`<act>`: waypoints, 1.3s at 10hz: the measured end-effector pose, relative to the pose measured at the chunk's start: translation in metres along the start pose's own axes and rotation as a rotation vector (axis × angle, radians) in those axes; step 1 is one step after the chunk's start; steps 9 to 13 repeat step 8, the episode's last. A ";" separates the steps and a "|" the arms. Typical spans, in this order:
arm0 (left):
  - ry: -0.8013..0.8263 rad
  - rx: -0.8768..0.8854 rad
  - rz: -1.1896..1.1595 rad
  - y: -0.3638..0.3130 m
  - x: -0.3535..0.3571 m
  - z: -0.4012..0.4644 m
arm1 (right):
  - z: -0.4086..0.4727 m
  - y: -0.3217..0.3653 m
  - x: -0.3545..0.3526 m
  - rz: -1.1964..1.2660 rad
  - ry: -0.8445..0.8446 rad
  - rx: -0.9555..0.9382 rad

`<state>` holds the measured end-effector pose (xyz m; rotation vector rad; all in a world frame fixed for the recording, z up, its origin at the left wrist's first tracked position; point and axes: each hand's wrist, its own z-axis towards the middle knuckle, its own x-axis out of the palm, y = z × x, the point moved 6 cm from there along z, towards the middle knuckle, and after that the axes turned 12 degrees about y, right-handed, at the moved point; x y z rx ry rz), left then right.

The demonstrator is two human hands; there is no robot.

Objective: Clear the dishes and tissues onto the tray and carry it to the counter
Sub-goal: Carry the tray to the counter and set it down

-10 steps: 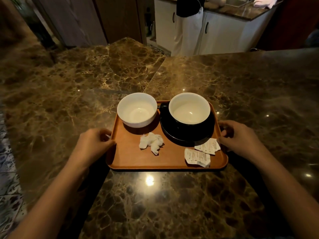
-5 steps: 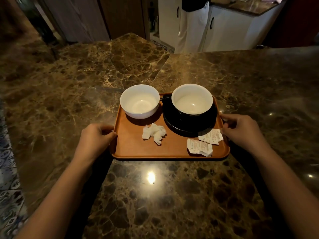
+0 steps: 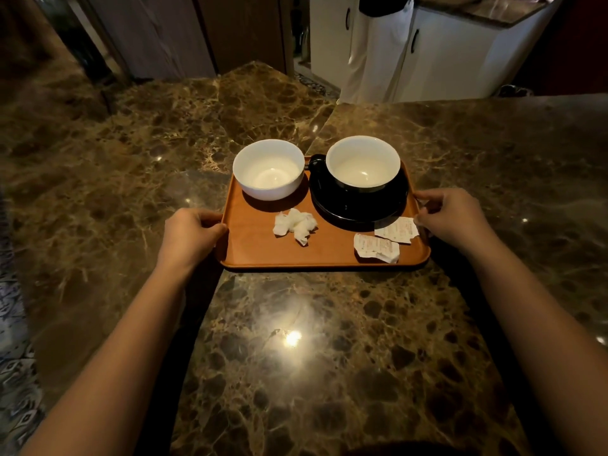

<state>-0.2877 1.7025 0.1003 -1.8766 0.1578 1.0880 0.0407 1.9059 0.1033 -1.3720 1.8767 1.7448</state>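
Note:
An orange-brown tray (image 3: 329, 255) lies on the dark marble table (image 3: 296, 357). On it stand a white bowl (image 3: 268, 169) at the back left and a black cup with a white inside (image 3: 363, 164) on a black saucer (image 3: 358, 209) at the back right. A crumpled white tissue (image 3: 295, 225) lies mid-tray, and two torn paper packets (image 3: 386, 240) lie at the front right. My left hand (image 3: 192, 233) grips the tray's left edge. My right hand (image 3: 452, 217) grips its right edge.
A person in white trousers (image 3: 375, 47) stands beyond the table by white cabinets (image 3: 454, 51) under a dark counter top (image 3: 487, 8). Dark wooden doors (image 3: 204, 31) are at the back left. Patterned floor (image 3: 13, 324) shows along the left edge.
The tray has shifted farther from me across the table, with both hands still holding its edges. My view has tilted down a little.

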 end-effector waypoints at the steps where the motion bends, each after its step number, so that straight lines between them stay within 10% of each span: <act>1: -0.026 0.001 -0.006 -0.002 -0.002 0.008 | 0.011 0.007 0.000 0.009 0.007 -0.012; 13: 0.060 0.080 0.002 0.000 -0.006 -0.036 | -0.023 0.023 -0.006 -0.150 -0.140 -0.072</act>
